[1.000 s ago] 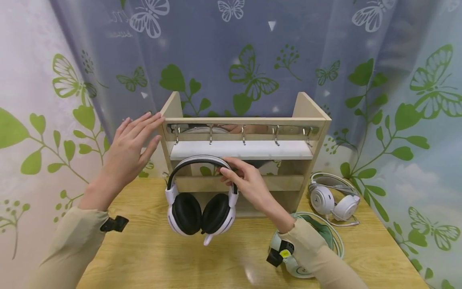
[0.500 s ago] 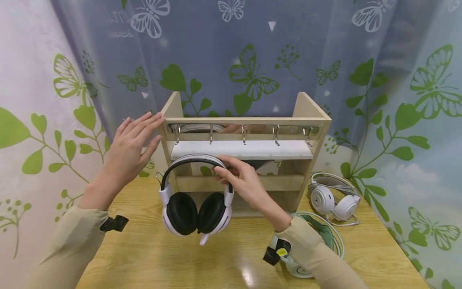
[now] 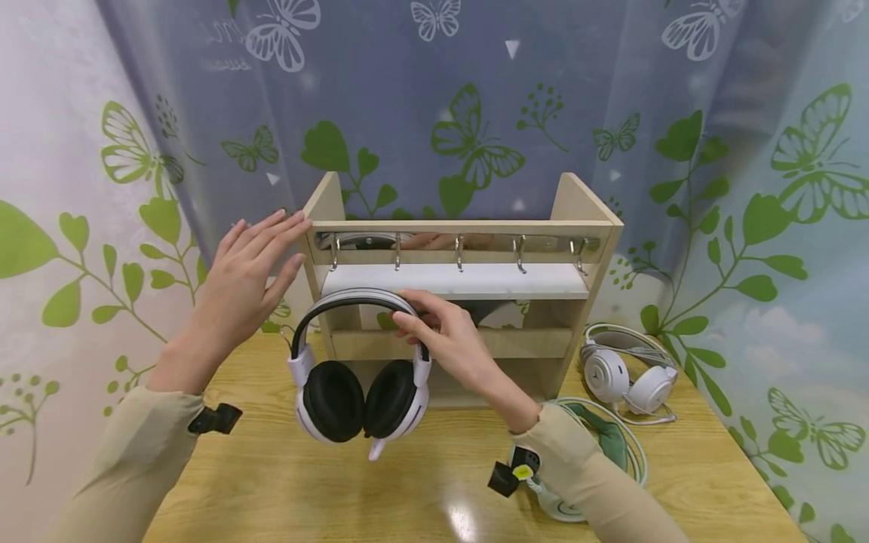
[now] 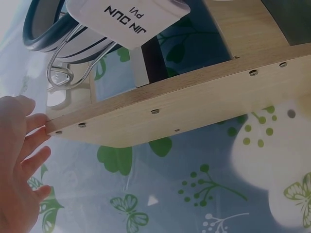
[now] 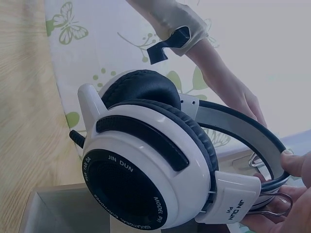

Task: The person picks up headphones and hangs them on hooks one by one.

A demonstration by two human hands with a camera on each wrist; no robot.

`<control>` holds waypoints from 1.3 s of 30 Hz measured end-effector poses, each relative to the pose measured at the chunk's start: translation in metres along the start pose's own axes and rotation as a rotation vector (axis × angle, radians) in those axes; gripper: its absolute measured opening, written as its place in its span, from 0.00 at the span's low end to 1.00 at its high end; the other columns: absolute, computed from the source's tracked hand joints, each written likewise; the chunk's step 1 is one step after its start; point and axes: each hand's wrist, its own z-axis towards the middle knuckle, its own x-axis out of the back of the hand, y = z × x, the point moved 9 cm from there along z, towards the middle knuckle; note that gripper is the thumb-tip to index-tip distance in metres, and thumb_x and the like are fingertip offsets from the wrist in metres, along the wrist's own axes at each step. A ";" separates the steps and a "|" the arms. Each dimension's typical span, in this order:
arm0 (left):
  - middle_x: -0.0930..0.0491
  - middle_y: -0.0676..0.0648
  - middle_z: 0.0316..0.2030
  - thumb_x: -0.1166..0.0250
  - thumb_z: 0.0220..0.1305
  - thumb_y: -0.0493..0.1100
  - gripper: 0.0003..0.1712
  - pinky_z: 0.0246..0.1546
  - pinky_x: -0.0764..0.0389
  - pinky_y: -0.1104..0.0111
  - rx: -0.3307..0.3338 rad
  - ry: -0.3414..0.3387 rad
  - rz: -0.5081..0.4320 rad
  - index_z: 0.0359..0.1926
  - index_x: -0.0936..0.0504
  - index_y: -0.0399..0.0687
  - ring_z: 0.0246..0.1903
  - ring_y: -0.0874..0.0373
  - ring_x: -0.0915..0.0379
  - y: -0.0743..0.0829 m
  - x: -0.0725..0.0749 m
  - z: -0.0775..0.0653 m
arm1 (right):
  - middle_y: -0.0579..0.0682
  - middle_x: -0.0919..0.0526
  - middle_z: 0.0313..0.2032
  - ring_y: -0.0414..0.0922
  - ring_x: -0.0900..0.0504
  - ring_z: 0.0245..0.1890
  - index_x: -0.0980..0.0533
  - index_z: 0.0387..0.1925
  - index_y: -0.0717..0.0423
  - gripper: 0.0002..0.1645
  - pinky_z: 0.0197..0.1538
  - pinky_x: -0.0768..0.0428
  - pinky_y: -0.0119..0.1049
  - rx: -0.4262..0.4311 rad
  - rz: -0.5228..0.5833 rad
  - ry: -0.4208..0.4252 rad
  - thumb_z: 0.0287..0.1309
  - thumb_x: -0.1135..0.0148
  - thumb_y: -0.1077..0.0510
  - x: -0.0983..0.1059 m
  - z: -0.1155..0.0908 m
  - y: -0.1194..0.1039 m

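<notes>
White over-ear headphones [image 3: 314, 407] with black ear pads hang upright in front of a wooden rack [image 3: 462, 226]. My right hand [image 3: 448, 335] pinches the right side of their headband between thumb and fingers. In the right wrist view the ear cup [image 5: 141, 170] and the thumb against the headband [image 5: 238, 131] show up close. My left hand [image 3: 241, 279] rests its straight fingertips on the rack's upper left corner; the left wrist view shows these fingers at the edge of the side panel [image 4: 160, 111]. Metal hooks [image 3: 459, 253] line the rack's upper rail, above the headband.
Another white headset [image 3: 627, 377] lies on the wooden table [image 3: 258, 483] to the right of the rack. A pale green headset with a coiled cable [image 3: 634, 452] lies nearer, partly covered by my right sleeve. A patterned curtain [image 3: 380, 90] hangs behind.
My right hand has moved a little to the left, carrying the headphones with it. The left hand stays on the rack's corner.
</notes>
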 end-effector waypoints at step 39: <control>0.28 0.45 0.70 0.40 0.74 0.41 0.27 0.76 0.53 0.48 0.011 -0.042 -0.011 0.72 0.28 0.51 0.73 0.45 0.39 0.000 0.005 0.004 | 0.53 0.13 0.47 0.42 0.12 0.36 0.24 0.66 0.51 0.24 0.43 0.15 0.42 0.019 -0.066 0.067 0.72 0.39 0.52 -0.006 0.017 -0.019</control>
